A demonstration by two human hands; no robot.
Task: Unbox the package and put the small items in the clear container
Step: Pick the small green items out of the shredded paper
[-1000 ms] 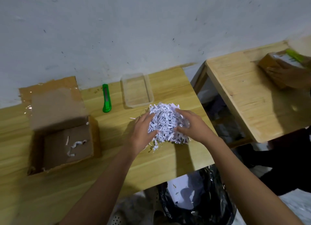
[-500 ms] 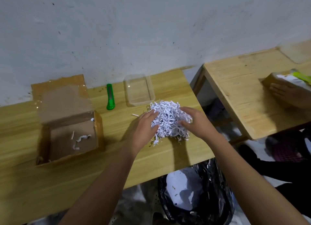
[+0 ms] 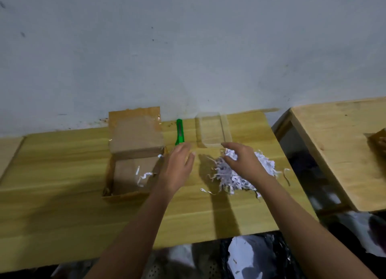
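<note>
White shredded paper (image 3: 234, 174) lies heaped on the wooden table (image 3: 62, 174), right of centre. Right hand (image 3: 244, 163) rests on top of the heap, palm down, fingers curled loosely into the shreds near the far edge. Whether it grips any small item under the paper: cannot tell, palm side hidden. A few loose strips trail off the heap toward the near and right edges of the table.

Left hand (image 3: 177, 170) is clear of the heap, to its left, held above the table with fingers extended and slightly spread. Nothing in it.

Clear container (image 3: 213, 132) sits just beyond both hands, near the wall; its near rim is just beside the right fingertips. Contents not discernible through blur; it looks bare inside.

Green box cutter (image 3: 179, 132) lies left of the container, long axis pointing toward the wall, its near end just beyond the left fingertips.

Cardboard box (image 3: 133, 174) stands open at the left of the left hand, far flap (image 3: 135, 130) raised and leaning toward the wall, tape glinting along its edges. Inside: a few white paper strips (image 3: 142, 176) on the floor of the box, nothing else visible.

Second wooden table (image 3: 338, 149) to the right, separated by a gap. Black bag (image 3: 261, 257) below the near table edge.
</note>
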